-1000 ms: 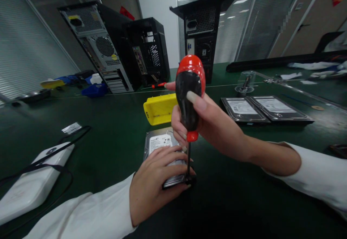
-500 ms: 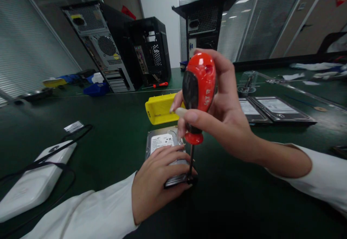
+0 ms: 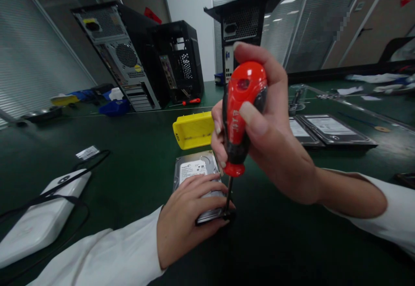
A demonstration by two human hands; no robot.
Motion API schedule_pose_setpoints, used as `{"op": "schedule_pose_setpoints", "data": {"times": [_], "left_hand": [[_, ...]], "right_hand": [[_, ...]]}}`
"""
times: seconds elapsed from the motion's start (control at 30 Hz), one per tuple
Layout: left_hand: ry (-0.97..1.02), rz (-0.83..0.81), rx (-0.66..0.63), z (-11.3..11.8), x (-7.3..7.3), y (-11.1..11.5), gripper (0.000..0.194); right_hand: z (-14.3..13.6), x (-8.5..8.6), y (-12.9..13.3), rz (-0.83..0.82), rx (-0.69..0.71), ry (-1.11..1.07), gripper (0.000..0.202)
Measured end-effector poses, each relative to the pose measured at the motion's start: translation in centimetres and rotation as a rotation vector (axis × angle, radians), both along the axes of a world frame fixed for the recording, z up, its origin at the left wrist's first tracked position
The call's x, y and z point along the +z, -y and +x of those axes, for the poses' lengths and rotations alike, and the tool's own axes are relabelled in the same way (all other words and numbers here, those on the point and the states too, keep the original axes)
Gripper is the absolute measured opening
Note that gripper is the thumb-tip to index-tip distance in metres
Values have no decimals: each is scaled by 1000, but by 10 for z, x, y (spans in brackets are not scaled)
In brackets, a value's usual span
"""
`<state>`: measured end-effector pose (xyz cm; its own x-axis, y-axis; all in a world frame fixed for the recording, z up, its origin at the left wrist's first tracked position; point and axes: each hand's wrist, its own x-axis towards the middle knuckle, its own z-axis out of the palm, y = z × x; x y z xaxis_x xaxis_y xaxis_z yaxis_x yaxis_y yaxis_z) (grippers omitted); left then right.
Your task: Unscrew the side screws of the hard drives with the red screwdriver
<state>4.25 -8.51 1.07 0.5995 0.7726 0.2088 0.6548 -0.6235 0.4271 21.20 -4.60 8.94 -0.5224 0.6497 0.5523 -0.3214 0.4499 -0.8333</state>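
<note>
Between my hands a hard drive (image 3: 194, 167) with a white label lies on the dark green table. My left hand (image 3: 194, 212) wraps over its near end, fingers across the top and thumb along the near edge. My right hand (image 3: 275, 143) grips a red and black screwdriver (image 3: 238, 104) by its handle, thumb on the side. The screwdriver stands nearly upright, its shaft running down to the drive's near right corner beside my left fingertips. A small dark part shows there; the tip's exact contact is hard to make out.
A yellow bin (image 3: 194, 132) sits just behind the drive. More hard drives (image 3: 333, 130) and a clear cup (image 3: 296, 98) are at right. On the left lies a white device (image 3: 45, 212) with a black cable. Computer cases (image 3: 126, 56) stand at the back.
The screwdriver handle has turned about its axis, and my right hand has shifted slightly right with its thumb now higher on the handle. My left hand and the drive have stayed put.
</note>
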Motion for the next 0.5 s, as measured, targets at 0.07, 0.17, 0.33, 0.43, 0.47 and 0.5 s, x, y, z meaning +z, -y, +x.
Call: {"op": "schedule_pose_setpoints", "data": {"times": [0.07, 0.17, 0.33, 0.43, 0.47, 0.5], "left_hand": [[2, 2, 0, 0, 0, 0, 25], [-5, -4, -5, -1, -1, 0, 26], [-5, -10, -7, -2, -2, 0, 25], [-3, -12, -11, -2, -3, 0, 24], [-1, -13, -12, -2, -3, -1, 24], [-1, -16, -12, -2, -3, -1, 25]], "right_hand": [[1, 2, -1, 0, 17, -136, 35], [5, 4, -2, 31, -10, -135, 32], [13, 9, -3, 134, -203, -16, 41], [13, 9, -5, 316, -236, -5, 46], [13, 8, -6, 352, -233, -2, 45], [13, 8, -7, 362, -221, -5, 41]]}}
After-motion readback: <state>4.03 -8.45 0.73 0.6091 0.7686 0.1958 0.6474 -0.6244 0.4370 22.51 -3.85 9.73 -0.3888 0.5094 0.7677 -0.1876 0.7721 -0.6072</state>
